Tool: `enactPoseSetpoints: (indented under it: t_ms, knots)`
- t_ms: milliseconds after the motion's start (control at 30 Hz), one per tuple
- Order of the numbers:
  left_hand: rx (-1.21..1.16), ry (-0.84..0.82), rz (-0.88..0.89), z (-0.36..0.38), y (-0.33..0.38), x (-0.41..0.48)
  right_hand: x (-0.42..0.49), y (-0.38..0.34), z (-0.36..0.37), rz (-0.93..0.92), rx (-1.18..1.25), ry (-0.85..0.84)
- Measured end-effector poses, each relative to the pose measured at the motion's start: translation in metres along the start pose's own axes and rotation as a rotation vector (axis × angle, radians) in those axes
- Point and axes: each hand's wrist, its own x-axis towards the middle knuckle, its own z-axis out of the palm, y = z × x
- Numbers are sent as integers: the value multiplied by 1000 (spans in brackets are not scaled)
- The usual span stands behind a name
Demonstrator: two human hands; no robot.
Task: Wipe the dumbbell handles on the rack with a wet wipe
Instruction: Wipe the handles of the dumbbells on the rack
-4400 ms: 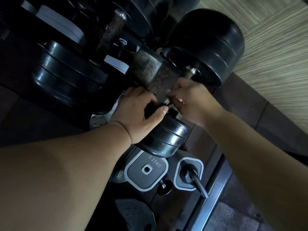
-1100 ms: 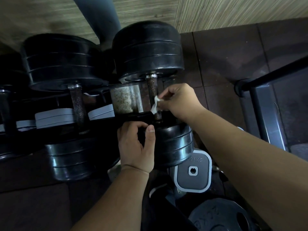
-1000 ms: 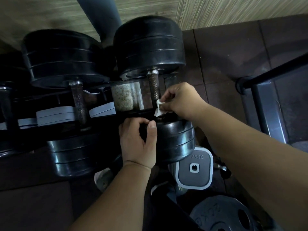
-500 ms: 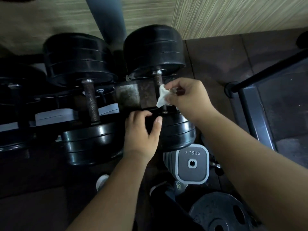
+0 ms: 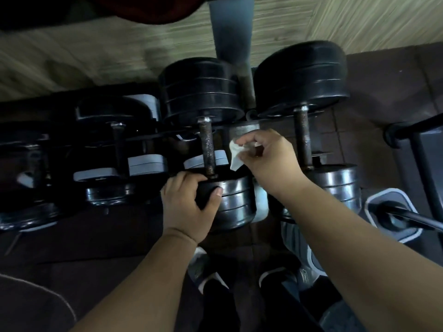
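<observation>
Left hand [image 5: 189, 200] grips the near plates [image 5: 237, 200] of the middle dumbbell, with the fingers curled over the rim and the thumb across the face. Right hand [image 5: 268, 159] pinches the wet wipe [image 5: 236, 156] between thumb and fingertips. The wipe hangs loose at 3 o'clock of the middle dumbbell handle [image 5: 207, 149], just beside it and not touching. That handle runs 12 to 6 across the rack [image 5: 243, 131], a little toward 11 from frame centre.

The step in hand looks like getting the wipe onto this handle. It is best wrapped round the bar, not dabbed, then drawn from the 12 o'clock collar to the 6 o'clock collar with a twist to reach the underside. The knurling looks rough and rusty and could likely snag the thin wipe, so moderate pressure. The left hand's grip on the plates should stop the dumbbell rolling.

Hidden or unclear:
- The underside of the handle is not visible.
- The right fingertips are partly behind the wipe.
- Whether the wipe is wet cannot be told.
- The right dumbbell handle [image 5: 303, 140] at 3 o'clock is visible, but whether it is clean is unclear.
- The left dumbbell handle [image 5: 118, 144] at 9 o'clock sits in deep shadow.
- The wall at 11 o'clock is blurred.
- The grey post [image 5: 230, 32] at 12 is cut off.
- The shoes [image 5: 201, 269] at 6 are partly covered by the arms.
</observation>
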Motion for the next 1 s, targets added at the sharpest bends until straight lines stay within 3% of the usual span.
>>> enactPoseSetpoints:
  t_ms: [200,533,700,900,1000]
  knots:
    - [-28,14,24,2,-8,0,30,7,34,50,-85,32]
    - [-17,22,72,4,-13,0,70,-9,71,131,104,76]
    - [-16,27,106,4,-16,-1,69,-2,74,174,82,18]
    - [-23,26,125,4,-18,-1,47,12,59,201,89,-224]
    - [-25,33,135,5,-19,-1,50,13,59,224,78,-239]
